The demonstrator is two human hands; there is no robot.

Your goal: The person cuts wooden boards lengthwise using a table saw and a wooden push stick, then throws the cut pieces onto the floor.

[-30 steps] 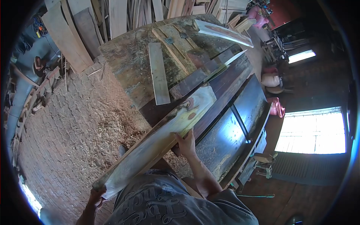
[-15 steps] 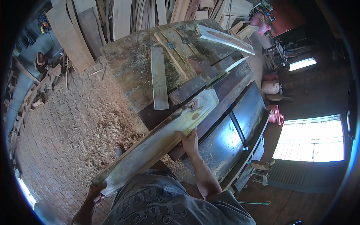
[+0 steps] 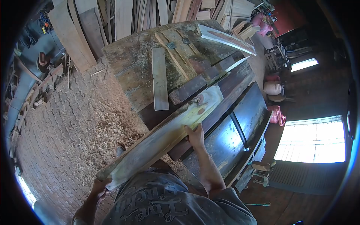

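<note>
A long, pale wooden board [image 3: 165, 137] with a dark knot near its far end slants across in front of my body. Its far part lies over the dark machine bed [image 3: 228, 88], and its near end sticks out over the floor. My left hand [image 3: 102, 187] is closed around the near end corner. Along the right edge, about midway, my right hand [image 3: 195, 138] grips the board with the thumb on top; its other fingers are partly hidden.
A worktable [image 3: 127, 60] behind the bed carries a short grey plank [image 3: 160, 80] and a white-edged board [image 3: 227, 39]. Several boards [image 3: 123, 18] lean at the back. Wood shavings [image 3: 108, 127] cover the floor on the left. A polished metal table [image 3: 225, 131] stands right.
The board has slid a little forward and to the right along the bed. Both my hands have moved with it and keep their hold.
</note>
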